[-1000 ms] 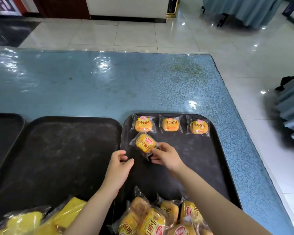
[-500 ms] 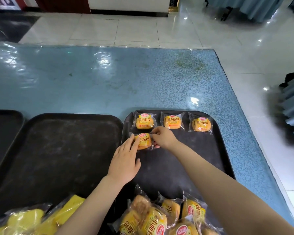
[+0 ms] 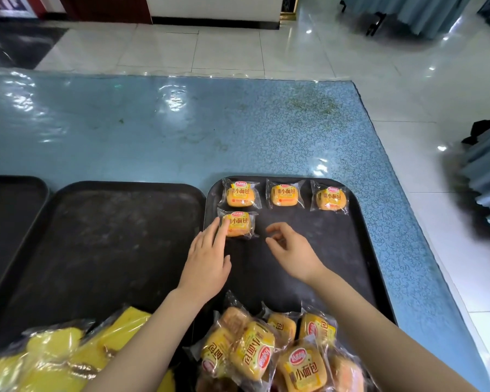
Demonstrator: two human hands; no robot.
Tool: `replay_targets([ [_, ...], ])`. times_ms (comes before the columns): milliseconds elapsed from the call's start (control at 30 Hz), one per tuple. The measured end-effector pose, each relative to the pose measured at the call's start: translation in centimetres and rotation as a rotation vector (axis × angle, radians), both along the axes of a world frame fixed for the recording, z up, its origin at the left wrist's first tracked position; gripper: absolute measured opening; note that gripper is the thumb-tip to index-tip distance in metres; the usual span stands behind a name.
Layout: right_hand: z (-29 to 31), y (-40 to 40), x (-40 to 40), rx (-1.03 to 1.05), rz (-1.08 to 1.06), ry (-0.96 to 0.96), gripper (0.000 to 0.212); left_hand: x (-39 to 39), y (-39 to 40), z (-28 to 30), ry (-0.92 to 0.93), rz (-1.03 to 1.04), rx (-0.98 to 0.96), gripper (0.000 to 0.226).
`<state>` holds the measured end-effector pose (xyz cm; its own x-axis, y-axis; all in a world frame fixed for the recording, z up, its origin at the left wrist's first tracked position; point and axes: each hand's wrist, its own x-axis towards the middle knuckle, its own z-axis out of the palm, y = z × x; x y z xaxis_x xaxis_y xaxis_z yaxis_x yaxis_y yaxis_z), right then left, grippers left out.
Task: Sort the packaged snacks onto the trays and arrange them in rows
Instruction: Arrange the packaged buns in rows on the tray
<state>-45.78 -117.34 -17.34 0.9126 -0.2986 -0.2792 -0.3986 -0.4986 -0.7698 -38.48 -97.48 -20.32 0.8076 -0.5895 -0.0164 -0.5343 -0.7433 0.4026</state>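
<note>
The fingertips [image 3: 220, 225] of the left hand [image 3: 207, 258] are straight and lie close together, and they touch the left edge of a small bread packet [image 3: 237, 224]; they press it, they do not curl around it. This packet lies flat at the left end of a second row, just below the first packet of the far row. The right hand [image 3: 293, 254] is just beside the packet on the right but apart from it; its fingers are loosely curled, a little spread, and hold nothing.

Both hands are over the right tray [image 3: 354, 250]. Along its far edge stands one finished row of three bread packets [image 3: 283, 193], side by side with small gaps. So four packets are placed, and the second row has only its first piece.

I judge the task is at an early stage. A loose heap of bread packets [image 3: 269, 355] waits at the near edge of this tray. At the near left lie the yellow cake packets [image 3: 54, 355], not sorted yet. The middle tray [image 3: 102, 244] shows no arranged rows, and a third tray [image 3: 9, 205] is only partly in view at the far left.
</note>
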Motion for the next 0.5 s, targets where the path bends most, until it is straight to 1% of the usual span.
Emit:
replay_targets([
  [133,1.2,0.5,-4.9,0.046,0.091,0.054,0.009,-1.8,1.9,1.4,0.115,-0.013,-0.100,0.051],
  [233,1.9,1.3,-7.9,0.079,0.146,0.092,0.007,-3.4,3.3,2.2,0.274,-0.022,-0.191,0.034],
  [300,2.3,1.8,-9.5,0.074,0.178,0.109,0.010,-4.5,3.9,3.0,0.371,-0.009,-0.228,0.025],
  [367,2.8,2.4,-10.7,0.049,0.212,0.113,0.017,-5.6,4.0,4.2,0.452,-0.020,-0.230,0.019],
  [433,3.1,2.9,-11.4,0.004,0.262,0.122,0.028,-6.4,3.9,5.4,0.498,-0.059,-0.198,0.019],
  [500,3.5,3.3,-11.8,-0.100,0.332,0.137,0.032,-7.1,3.9,6.0,0.512,-0.096,-0.143,0.020],
])
